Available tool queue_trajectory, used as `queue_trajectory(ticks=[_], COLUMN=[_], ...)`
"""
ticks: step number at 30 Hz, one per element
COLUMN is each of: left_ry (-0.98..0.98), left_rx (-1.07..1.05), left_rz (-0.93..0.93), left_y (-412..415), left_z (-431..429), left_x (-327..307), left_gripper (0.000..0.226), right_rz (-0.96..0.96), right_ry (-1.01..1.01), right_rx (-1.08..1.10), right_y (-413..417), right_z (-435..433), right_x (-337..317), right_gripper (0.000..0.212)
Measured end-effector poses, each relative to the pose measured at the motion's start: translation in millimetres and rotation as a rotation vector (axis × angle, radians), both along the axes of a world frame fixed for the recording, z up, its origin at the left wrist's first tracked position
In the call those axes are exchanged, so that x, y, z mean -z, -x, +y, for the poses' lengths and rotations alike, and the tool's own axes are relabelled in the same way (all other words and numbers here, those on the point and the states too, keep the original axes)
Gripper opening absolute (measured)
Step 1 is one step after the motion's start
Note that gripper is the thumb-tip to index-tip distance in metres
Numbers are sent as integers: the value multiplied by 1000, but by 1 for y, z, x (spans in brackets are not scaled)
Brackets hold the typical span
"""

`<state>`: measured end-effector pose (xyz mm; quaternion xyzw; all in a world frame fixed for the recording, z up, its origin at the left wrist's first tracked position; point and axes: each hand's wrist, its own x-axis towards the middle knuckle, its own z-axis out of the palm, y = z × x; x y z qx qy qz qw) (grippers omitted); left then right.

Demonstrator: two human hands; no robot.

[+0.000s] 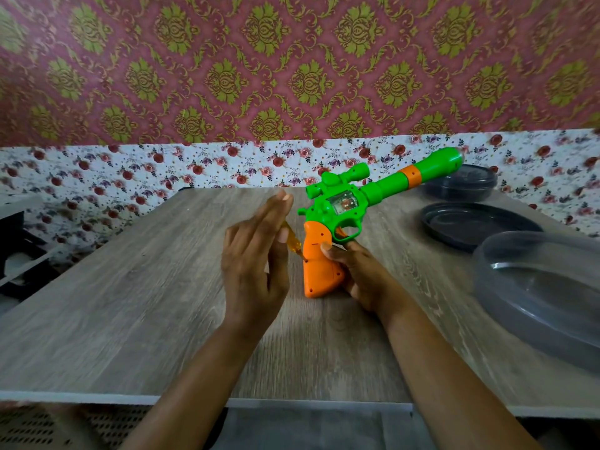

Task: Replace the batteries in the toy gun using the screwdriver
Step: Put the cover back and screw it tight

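Head view: one frame, both forearms enter from 6 o'clock over a wood-grain table [130,287].
Left hand [256,264]: raised edge-on at centre, fingers straight and together, pointing to 12 o'clock; the thumb lies across the screwdriver handle and presses it against the fingers. Outline blurred.
Screwdriver [292,242]: amber handle, mostly hidden by the left hand; it slants down toward 4 o'clock, its tip at a hole in the left edge of the gun's grip.
Right hand [357,274]: clamped on the orange grip from the 3 o'clock side, thumb tip on the grip's near face just below the trigger guard.
Toy gun [344,203]: green body, orange grip; butt resting on the table at centre, barrel rising toward 2 o'clock, scope on top.
Clear dish [535,287]: at 3 o'clock of the gun, on the table's right edge, partly cut off by the frame.
Dark plate [470,225]: just behind the clear dish.
Dark tub [464,183]: at 1 o'clock, behind the barrel, by the wall.
Wall [292,76]: floral band below, red and gold pattern above.
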<state>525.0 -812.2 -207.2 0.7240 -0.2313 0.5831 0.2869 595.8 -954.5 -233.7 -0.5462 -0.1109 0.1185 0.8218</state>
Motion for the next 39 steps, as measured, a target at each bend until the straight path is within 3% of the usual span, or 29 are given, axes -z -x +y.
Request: queue_trajectory(ticks=[5,8,16,23,27,32,35,39], left_ry=[-71,-24,14,50,100,248,251,200], left_rx=[60,79,150,195,206,102,23,-73], left_rz=[49,66,183,258,187,99,199,358], left_y=[3,2,1,-1,0,-3,-2,-7], left_z=[0,2,-2,-2,-1,6,4,7], left_x=[1,2,5,6,5,1,2,4], left_gripper=[31,25,38,37,33,30,35,37], right_rz=[-19,-34,-28,-26,1,63,82,76], right_ry=[3,5,13,35,58,54,62,167], right_rx=[-11,-18,-22,-5,-6,-3,-25,-57], right_y=[1,1,1,4,6,7,11,18], right_z=[0,0,-1,0,1,3,3,8], right_x=[1,0,1,-2,-3,-6,-10,-13], right_gripper=[43,42,39,33,28,29,11,11])
